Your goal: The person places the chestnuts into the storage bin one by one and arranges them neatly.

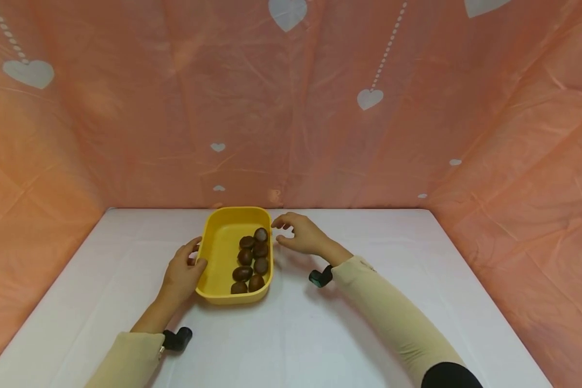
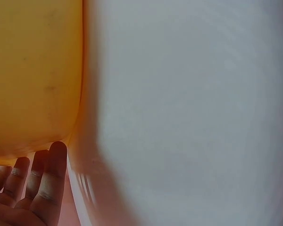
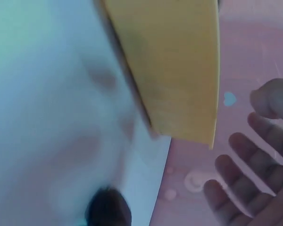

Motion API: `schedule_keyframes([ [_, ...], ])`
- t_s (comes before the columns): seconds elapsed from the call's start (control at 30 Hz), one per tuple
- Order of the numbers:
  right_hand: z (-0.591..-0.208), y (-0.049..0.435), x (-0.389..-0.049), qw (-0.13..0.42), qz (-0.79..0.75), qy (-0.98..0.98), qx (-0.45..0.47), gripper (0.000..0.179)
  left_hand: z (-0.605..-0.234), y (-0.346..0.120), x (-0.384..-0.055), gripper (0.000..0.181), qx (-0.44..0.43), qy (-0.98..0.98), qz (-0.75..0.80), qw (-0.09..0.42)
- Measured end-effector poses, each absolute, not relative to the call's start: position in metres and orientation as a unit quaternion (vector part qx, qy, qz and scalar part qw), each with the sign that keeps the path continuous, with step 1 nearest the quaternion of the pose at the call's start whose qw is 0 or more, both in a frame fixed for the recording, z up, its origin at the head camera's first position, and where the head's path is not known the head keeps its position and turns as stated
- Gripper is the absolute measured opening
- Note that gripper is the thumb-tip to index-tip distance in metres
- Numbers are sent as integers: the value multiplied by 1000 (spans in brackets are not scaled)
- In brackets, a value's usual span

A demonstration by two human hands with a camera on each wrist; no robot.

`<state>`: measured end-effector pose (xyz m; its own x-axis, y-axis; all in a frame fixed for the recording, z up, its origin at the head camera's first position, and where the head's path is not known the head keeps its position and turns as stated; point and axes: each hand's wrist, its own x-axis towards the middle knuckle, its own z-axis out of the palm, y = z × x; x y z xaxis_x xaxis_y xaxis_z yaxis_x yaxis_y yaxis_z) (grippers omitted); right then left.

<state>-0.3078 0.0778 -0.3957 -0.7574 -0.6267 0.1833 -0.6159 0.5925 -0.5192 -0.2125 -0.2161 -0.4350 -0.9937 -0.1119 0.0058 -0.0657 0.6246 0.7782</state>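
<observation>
A yellow rectangular tray point(image 1: 215, 275) with rounded corners stands on the white table toward its far side. Several glossy brown chestnuts point(image 1: 244, 257) lie in it, gathered along its right half. My left hand point(image 1: 181, 272) holds the tray's left side, thumb at the rim and fingers along the outer wall. In the left wrist view, the fingertips point(image 2: 58, 149) meet the tray's edge. Just off the far right rim is my right hand point(image 1: 303, 234), its fingers loosely bent and nothing in them. The right wrist view shows that hand's spread fingers point(image 3: 243, 146) apart from the tray wall point(image 3: 174, 70).
White cloth covers the table point(image 1: 344, 334). Behind it and on both sides hangs a pink-orange curtain point(image 1: 291, 118) with pale hearts. A black wrist camera point(image 1: 177, 339) is on the left wrist, another black camera point(image 1: 321, 276) on the right.
</observation>
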Motion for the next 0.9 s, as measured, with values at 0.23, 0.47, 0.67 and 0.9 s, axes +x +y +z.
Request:
schedule_keyframes([
  [0.23,-398,104,-308,34,-279,905,-318,35,-435,-216,-212,57,46,-902,-429,31],
  [0.47,-404,126,-305,33,-270,921,-279,34,-437,-216,-212,58,43,-902,-428,33],
  [0.67,-412,138,-305,38,-273,927,-255,33,-437,-217,-213,57,41,-903,-426,36],
  [0.9,-421,145,-306,45,-284,927,-241,31,-436,-217,-213,57,39,-902,-428,34],
])
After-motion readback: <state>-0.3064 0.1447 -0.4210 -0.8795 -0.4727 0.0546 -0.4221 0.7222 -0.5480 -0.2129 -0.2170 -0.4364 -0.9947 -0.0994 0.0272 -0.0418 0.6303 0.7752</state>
